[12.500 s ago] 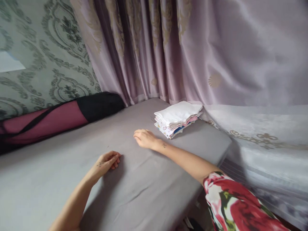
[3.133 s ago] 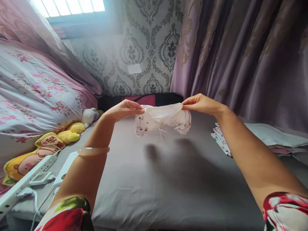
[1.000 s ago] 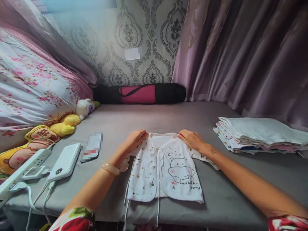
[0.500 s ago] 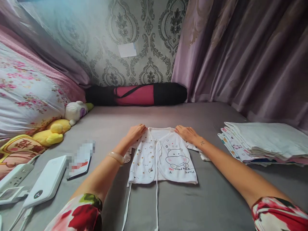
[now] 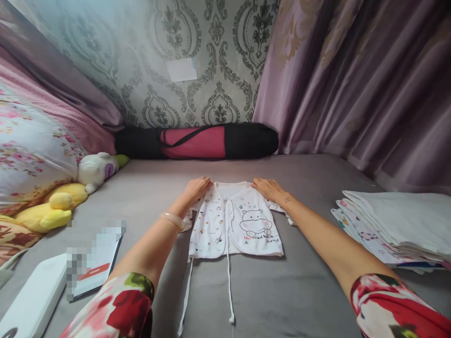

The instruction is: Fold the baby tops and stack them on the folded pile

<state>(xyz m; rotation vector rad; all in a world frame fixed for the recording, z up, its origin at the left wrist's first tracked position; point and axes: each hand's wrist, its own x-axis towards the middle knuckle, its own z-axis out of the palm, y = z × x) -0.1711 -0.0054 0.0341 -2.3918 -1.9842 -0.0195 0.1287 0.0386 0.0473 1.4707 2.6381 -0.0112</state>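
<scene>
A small white baby top [image 5: 234, 225] with a hippo print and long ties lies flat, front side up, on the grey sheet [image 5: 282, 295]. My left hand [image 5: 199, 188] is closed on its left shoulder, the fingertips at the fabric's edge. At the opposite shoulder, my right hand [image 5: 268, 188] has its fingers together on the cloth, the thumb side gripping the edge. The sleeves show partly beneath and beside my wrists. Both ties hang down toward me over the sheet.
Folded cloths [image 5: 398, 225] are stacked at the right. A phone [image 5: 97, 265] and white power bank [image 5: 37, 295] lie at the left, beside plush toys [image 5: 97, 171] and a floral pillow [image 5: 31, 145]. A black and pink roll bag [image 5: 197, 142] rests against the wall.
The view has shifted closer, so the side objects sit farther outward. The top and both hands appear slightly higher in view, and both hands keep their places at the shoulders.
</scene>
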